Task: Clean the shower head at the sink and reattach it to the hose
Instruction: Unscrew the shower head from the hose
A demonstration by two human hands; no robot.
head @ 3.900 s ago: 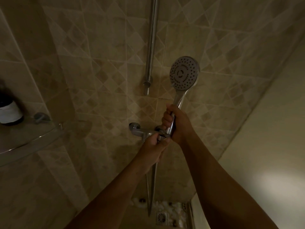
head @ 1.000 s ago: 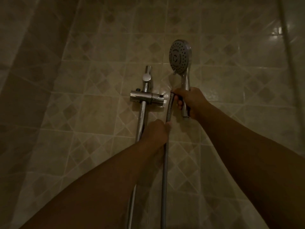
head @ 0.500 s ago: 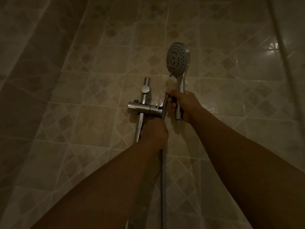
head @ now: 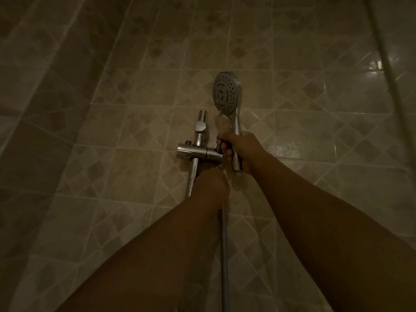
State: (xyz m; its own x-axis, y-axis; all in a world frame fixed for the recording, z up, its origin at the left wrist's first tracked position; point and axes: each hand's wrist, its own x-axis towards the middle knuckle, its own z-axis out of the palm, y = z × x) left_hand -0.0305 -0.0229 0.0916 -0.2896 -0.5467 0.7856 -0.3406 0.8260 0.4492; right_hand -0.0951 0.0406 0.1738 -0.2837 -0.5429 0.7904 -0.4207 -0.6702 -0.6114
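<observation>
Two hands were engaged: the right hand (head: 244,152) gripped the shower head (head: 225,93) by its handle, upright beside the slider bracket (head: 198,152); the left hand (head: 211,186) curled round the hose (head: 224,244) just below it.

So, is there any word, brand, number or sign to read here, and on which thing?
No readable text.
The shower head bears only a curved mark at the centre of its face, too dim to read as a letter.
The chrome rail bracket shows no label.
</observation>
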